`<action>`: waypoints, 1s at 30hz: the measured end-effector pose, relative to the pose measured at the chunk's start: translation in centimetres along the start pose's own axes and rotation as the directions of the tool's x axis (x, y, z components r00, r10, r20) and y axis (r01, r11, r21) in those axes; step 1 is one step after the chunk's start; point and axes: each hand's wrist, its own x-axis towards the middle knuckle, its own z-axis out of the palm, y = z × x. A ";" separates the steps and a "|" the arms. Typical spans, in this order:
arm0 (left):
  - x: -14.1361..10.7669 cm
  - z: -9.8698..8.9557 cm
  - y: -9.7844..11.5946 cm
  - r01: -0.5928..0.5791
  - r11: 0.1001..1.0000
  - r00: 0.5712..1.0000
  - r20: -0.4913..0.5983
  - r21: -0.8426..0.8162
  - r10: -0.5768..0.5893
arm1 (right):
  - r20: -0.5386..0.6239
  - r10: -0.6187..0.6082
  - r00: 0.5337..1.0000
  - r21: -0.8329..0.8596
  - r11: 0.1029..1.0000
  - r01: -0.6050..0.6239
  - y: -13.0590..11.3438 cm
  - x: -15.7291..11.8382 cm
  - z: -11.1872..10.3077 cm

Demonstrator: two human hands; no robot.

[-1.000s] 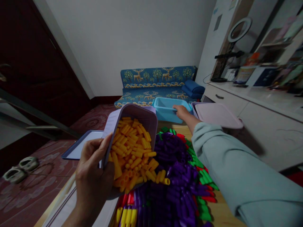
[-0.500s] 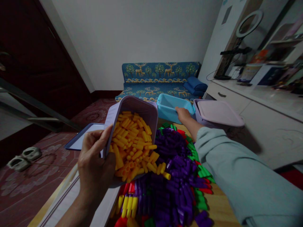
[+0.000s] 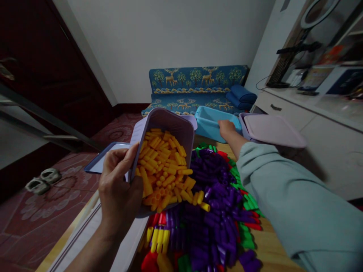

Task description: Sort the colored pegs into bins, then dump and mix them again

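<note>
My left hand (image 3: 120, 179) grips the side wall of a lilac plastic bin (image 3: 172, 119), tipped toward me. Inside lie many yellow-orange plastic building pieces (image 3: 163, 160), some spilling over its lower rim. Beneath and beside it spreads a heap of purple pieces (image 3: 215, 204), with green pieces (image 3: 245, 236) and red ones along the edge. My right hand (image 3: 227, 130) reaches across the heap and is closed on the near rim of a light blue bin (image 3: 208, 126). The interior of that bin is only partly seen.
Beyond the wooden table (image 3: 270, 236) stands a patterned blue sofa (image 3: 195, 81). A lilac lidded bin (image 3: 275, 130) is right of the blue one. White drawers (image 3: 320, 147) line the right side. A blue-rimmed tray or lid (image 3: 98, 160) lies left; shoes (image 3: 42, 181) rest on the floor.
The whole scene has shifted slightly right and up in view as the camera turned. Both hands keep their holds; the bins and pieces look the same.
</note>
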 end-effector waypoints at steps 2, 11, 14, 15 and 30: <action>-0.1 -0.1 0.0 0.008 1.000 1.000 0.001 -0.011 -0.008 | -0.019 0.006 1.000 -0.005 1.000 -0.006 0.0 -0.4 -0.2; -0.1 -0.1 -0.1 0.018 1.000 1.000 0.016 -0.012 -0.018 | -0.045 0.037 0.998 0.004 0.999 -0.037 -1.0 -0.5 -0.3; 0.0 -0.3 0.2 0.018 1.000 1.000 0.025 -0.015 -0.017 | -0.008 0.047 0.999 0.007 0.999 -0.047 -0.9 -0.2 0.0; 0.0 -0.3 0.4 0.013 1.000 1.000 0.025 -0.014 -0.013 | 0.001 0.048 0.999 0.008 0.999 -0.048 -0.7 -0.1 0.0; 0.2 -0.8 0.9 0.131 0.986 0.989 0.049 0.101 -0.137 | 0.056 -0.025 0.998 -0.024 0.999 0.026 0.9 -1.9 -0.4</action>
